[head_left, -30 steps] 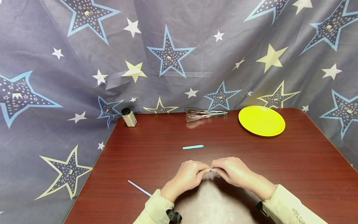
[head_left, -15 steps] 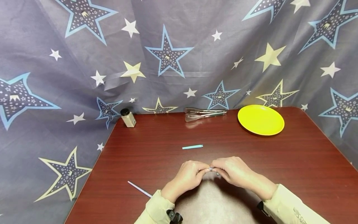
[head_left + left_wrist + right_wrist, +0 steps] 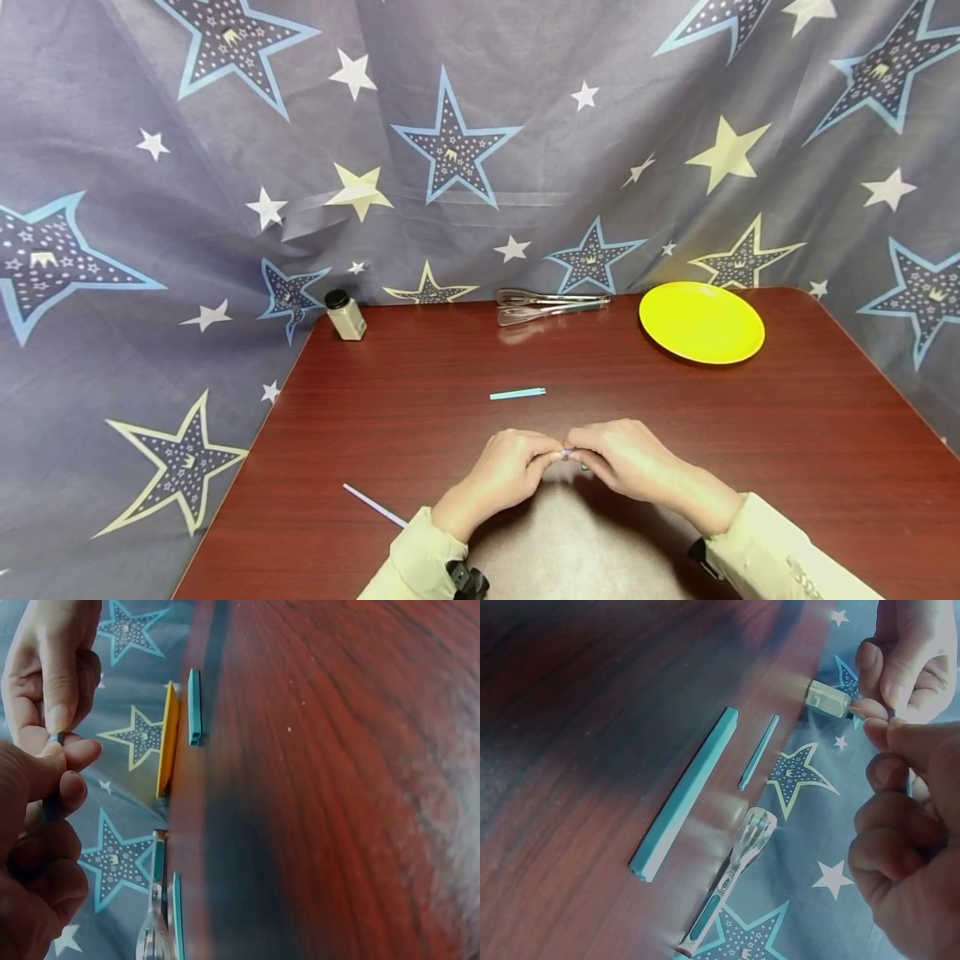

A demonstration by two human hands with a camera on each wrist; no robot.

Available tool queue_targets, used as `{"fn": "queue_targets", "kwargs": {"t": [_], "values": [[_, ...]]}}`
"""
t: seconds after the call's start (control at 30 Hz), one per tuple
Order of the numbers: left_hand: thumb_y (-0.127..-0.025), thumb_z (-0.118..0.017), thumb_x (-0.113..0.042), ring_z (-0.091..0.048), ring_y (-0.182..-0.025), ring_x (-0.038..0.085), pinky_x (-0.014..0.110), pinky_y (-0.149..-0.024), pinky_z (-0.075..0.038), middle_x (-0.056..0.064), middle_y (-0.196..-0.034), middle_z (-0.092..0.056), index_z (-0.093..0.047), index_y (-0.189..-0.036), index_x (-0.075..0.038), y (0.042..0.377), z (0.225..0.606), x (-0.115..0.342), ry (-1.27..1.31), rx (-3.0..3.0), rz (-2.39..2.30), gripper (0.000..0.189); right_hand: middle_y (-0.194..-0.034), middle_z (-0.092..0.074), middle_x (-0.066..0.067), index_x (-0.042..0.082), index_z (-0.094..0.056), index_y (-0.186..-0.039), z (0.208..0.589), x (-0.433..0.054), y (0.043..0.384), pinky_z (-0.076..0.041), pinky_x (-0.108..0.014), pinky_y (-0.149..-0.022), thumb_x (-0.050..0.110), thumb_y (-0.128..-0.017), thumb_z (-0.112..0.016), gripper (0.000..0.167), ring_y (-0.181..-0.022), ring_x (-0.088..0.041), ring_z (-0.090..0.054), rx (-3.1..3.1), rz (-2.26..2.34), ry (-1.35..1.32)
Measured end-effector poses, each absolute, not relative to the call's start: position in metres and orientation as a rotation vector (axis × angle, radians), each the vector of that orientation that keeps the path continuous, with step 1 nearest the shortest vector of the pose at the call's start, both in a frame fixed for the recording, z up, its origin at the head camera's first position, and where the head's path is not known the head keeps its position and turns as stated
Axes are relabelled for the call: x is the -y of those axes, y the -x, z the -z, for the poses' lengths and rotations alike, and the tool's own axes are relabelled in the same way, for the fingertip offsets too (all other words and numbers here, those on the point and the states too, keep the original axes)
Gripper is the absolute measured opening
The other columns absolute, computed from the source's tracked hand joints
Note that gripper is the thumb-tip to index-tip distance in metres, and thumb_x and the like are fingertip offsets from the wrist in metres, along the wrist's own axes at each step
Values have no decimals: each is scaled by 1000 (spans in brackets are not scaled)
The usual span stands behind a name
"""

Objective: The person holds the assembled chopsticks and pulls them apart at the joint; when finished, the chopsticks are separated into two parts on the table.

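Observation:
Both hands meet fingertip to fingertip over the front middle of the table. My left hand [image 3: 506, 473] and right hand [image 3: 622, 458] pinch a small, thin, dark bluish stick [image 3: 51, 806] between thumbs and forefingers. Most of it is covered by the fingers; I cannot tell its exact kind. Near the right hand lies a teal bar [image 3: 686, 795], almost hidden behind that hand in the head view. Farther back rests a thin light-blue stick [image 3: 517, 393]. A pale lilac stick [image 3: 375, 504] lies beside the left sleeve, which covers its near end.
A jar with a black lid [image 3: 346, 315] stands at the back left of the dark red table [image 3: 420, 358]. Metal tongs [image 3: 553, 308] with teal grips lie at the back middle. A yellow plate [image 3: 702, 323] sits back right, before a star-patterned cloth [image 3: 480, 92].

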State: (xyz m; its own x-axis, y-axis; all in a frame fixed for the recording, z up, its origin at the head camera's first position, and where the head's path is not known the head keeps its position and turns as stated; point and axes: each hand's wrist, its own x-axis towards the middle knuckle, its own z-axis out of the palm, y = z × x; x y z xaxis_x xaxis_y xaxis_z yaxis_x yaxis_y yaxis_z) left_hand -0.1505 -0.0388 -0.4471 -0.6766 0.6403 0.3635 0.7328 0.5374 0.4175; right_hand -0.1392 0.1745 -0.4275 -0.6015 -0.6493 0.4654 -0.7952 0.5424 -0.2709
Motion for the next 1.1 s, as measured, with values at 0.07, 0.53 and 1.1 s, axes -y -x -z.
{"fn": "queue_targets", "kwargs": {"t": [0.07, 0.53, 1.1], "values": [[-95, -63, -22, -66, -85, 1, 25, -75, -52, -9, -94, -72, -76, -96, -19, 151, 447, 39, 1184, 2593, 844, 13, -65, -44, 20, 22, -57, -79, 428, -175, 140, -38, -17, -50, 17, -89, -70, 17, -54, 7, -39, 2461, -655, -1201], [-97, -61, -22, -65, -88, 1, 22, -77, -51, -9, -95, -72, -76, -99, -19, 154, 446, 40, 1232, 2613, 865, 16, -65, -41, 20, 23, -54, -76, 428, -177, 141, -36, -17, -50, 17, -87, -71, 21, -54, 5, -37, 2455, -631, -1203], [-95, -63, -20, -63, -81, -1, 22, -74, -51, -10, -91, -72, -76, -96, -18, 155, 444, 40, 1235, 2573, 860, 14, -63, -39, 19, 20, -57, -75, 431, -175, 145, -34, -16, -50, 16, -86, -72, 19, -53, 5, -36, 2402, -664, -1200]]}}
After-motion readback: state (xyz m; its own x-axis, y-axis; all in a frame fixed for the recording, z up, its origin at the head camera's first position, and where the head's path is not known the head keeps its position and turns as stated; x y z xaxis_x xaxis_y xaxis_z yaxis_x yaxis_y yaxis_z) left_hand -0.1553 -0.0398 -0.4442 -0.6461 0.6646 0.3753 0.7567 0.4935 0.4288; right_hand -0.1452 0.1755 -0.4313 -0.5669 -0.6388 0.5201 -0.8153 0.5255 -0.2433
